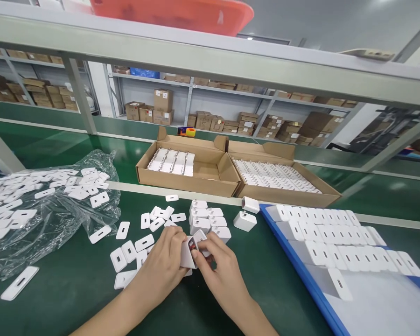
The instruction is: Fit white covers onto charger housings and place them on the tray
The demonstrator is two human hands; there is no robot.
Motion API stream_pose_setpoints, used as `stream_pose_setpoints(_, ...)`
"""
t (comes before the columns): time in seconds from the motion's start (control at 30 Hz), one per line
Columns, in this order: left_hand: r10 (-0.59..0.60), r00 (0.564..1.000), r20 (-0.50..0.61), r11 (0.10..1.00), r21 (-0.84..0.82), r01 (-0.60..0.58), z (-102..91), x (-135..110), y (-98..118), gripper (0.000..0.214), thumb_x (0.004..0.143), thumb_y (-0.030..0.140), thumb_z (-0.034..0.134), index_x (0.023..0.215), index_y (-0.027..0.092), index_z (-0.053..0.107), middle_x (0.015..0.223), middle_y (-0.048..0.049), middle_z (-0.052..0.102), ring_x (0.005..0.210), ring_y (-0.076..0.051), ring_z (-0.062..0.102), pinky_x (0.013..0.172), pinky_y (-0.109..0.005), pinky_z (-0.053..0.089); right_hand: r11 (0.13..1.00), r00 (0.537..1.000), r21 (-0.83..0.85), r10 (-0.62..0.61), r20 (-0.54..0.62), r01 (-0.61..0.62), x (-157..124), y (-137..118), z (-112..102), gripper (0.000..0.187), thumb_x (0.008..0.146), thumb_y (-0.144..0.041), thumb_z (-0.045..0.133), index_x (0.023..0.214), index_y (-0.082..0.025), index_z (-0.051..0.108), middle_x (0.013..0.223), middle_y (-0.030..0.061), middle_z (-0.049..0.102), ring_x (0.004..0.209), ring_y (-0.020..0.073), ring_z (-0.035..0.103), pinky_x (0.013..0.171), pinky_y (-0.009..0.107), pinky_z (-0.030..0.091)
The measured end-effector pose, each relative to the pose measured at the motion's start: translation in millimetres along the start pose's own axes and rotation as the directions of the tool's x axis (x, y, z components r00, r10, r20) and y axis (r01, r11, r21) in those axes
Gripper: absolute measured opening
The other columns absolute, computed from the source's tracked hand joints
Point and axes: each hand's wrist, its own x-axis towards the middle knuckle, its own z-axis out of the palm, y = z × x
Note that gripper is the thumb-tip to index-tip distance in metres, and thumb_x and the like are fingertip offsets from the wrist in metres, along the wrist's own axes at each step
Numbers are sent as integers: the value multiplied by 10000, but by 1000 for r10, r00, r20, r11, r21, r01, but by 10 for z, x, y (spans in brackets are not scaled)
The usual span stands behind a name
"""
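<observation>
My left hand [166, 256] is closed around a white charger housing [186, 255], its open end turned to the right. Reddish parts show inside that opening. At the opening, the fingers of my right hand [219, 263] pinch a small white end plate [200, 237], partly covered by the fingers. Loose white end plates with slots [129, 251] lie on the green table left of my hands. Just beyond my hands stands a cluster of white charger housings [200, 225]. Two more white charger blocks [245, 221] sit to the right of that cluster.
A clear plastic bag [70, 219] spreads at left under many end plates. Two cardboard boxes [189, 184] holding white parts stand behind. A blue-edged tray [294, 266] with rows of chargers lies at right. A shelf beam [210, 56] crosses above, carrying a red bin [175, 14].
</observation>
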Motion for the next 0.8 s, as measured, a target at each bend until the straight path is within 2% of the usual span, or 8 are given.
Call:
stream_pose_setpoints(0.03,-16,1000,3,999,-42,16,-18,4,5,458,780,3,439,1163,219,310,1145,-122,454,1073,-282,485,875,-437,454,1000,1000,24,-9,-22,10,3,-1,-17,192,954,-248,449,807,-195,562,775,9,476,605,120,508,517,219,417)
stream_pose_setpoints(0.1,-127,989,74,965,-220,141,-99,36,22,516,784,54,486,1235,254,337,1182,-92,493,1057,-250,524,873,-378,467,995,995,65,-65,-82,70,7,7,-71,190,970,-218,413,901,-217,590,773,8,493,624,121,530,532,210,439)
stream_pose_setpoints(0.2,-275,919,282,750,-535,389,-246,110,45,424,809,172,521,1218,270,464,1126,-47,564,948,-208,579,792,-296,475,985,972,115,-101,-213,127,0,22,-160,218,969,-151,393,1096,-269,525,758,-12,539,598,108,552,517,185,463)
stream_pose_setpoints(0.3,-156,896,415,658,-633,408,-301,144,53,297,827,310,581,1110,221,576,1008,-32,591,857,-183,570,732,-253,433,986,965,120,-79,-250,112,-20,-16,-220,274,934,-130,490,1155,-290,471,811,-14,629,616,106,610,519,166,496)
stream_pose_setpoints(0.4,-115,849,516,621,-630,467,-257,114,47,323,807,390,648,1056,205,558,827,16,576,704,-137,511,639,-223,373,983,971,35,-173,-166,181,-36,-102,-239,225,908,-96,532,1036,-268,598,863,3,680,725,125,657,625,190,537)
stream_pose_setpoints(0.5,-188,839,510,575,-635,515,-206,83,41,308,795,379,672,998,203,522,813,34,580,688,-124,488,621,-209,347,960,948,-10,-277,-154,279,-56,-162,-210,277,895,-45,516,1029,-247,650,908,23,703,810,149,652,671,220,552)
stream_pose_setpoints(0.67,-228,892,390,656,-616,436,-210,104,66,217,795,330,680,950,197,605,807,36,591,716,-127,493,636,-201,342,953,934,-64,-303,-187,296,-97,-173,-126,318,889,-36,512,1115,-219,642,1019,66,693,909,178,644,750,280,575)
stream_pose_setpoints(0.8,-200,916,349,678,-625,387,-203,97,77,185,846,309,626,1007,224,596,874,33,603,762,-133,519,683,-209,367,932,910,-143,-358,-210,334,-96,-188,-92,323,895,-37,502,1131,-213,635,1017,88,682,890,195,650,714,304,590)
